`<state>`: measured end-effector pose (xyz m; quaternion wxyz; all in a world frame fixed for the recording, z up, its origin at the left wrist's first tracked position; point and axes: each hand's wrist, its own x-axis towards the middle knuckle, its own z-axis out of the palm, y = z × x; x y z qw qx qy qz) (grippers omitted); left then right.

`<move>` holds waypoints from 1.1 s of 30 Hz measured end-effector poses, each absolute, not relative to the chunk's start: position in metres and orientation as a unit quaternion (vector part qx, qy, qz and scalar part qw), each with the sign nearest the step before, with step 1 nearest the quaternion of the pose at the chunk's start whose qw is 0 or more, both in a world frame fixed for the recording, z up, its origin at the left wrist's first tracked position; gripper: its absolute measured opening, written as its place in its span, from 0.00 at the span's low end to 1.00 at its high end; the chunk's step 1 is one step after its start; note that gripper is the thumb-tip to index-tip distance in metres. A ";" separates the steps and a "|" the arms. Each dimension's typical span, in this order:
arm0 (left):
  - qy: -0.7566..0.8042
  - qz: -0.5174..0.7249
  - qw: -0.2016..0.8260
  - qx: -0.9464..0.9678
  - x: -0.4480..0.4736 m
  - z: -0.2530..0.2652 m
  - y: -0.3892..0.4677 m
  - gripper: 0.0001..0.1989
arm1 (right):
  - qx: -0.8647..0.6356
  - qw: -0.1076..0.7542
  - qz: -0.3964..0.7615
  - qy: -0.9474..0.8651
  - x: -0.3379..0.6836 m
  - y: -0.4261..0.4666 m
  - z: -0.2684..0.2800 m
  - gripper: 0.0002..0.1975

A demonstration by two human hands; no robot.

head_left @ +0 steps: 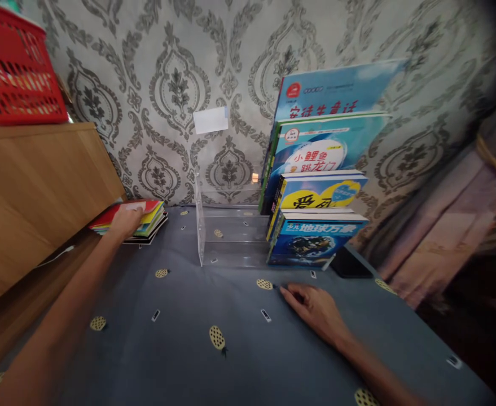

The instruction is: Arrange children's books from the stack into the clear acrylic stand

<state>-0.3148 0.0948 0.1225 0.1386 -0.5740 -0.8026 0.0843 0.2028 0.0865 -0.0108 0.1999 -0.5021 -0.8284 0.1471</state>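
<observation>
At the left, my left hand [126, 221] lies over the near edge of a book with a red cover [111, 214], the top one of a low stack of books [157, 221]. Its fingers are bent against the cover; the thumb is hidden. My right hand [313, 307] rests on the cloth at the right, fingers curled in and holding nothing visible. Just beyond it stands a clear stepped book rack [231, 255]. Several upright books fill its right side, with a blue book with a globe [311, 245] in front. The rack's left side shows bare tiers.
A grey-blue cloth [180, 349] with pineapple prints covers the table. A black phone-like slab [351, 264] lies right of the rack. A wooden cabinet [40, 192] with a red basket [14, 73] on it borders the left. Patterned wallpaper is behind; a pink curtain [434, 242] hangs at the right.
</observation>
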 end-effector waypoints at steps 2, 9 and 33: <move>-0.793 0.068 0.172 -0.581 -0.307 0.121 0.071 0.22 | -0.500 0.201 0.145 -0.830 0.203 0.087 -0.010 0.25; -0.723 0.032 0.232 -0.650 -0.294 0.088 0.021 0.26 | -0.505 0.190 0.135 -0.831 0.200 0.085 -0.006 0.24; -0.781 0.057 0.085 -0.616 -0.242 0.024 -0.077 0.27 | -0.505 0.163 0.128 -0.838 0.197 0.082 0.001 0.23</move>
